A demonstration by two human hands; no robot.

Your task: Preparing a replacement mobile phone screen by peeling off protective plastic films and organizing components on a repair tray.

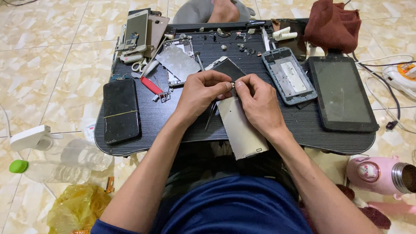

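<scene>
Small dark part (233, 85), pinched between fingertips of left hand (200, 93) and right hand (259, 104), hands together at centre of black tray table (303, 125), just above pale phone back (240, 125) lying opened and stripped, its lower end overhanging table edge at 6 o'clock. Around: dark phone (121, 110) at 9 o'clock, red-handled tool (151, 85) and metal plate (178, 63) at 11, blue-grey frame (289, 76) at 1, tablet (342, 93) at 3. Disassembly judged well along, reassembly not begun; loose bits scattered at 12.
</scene>
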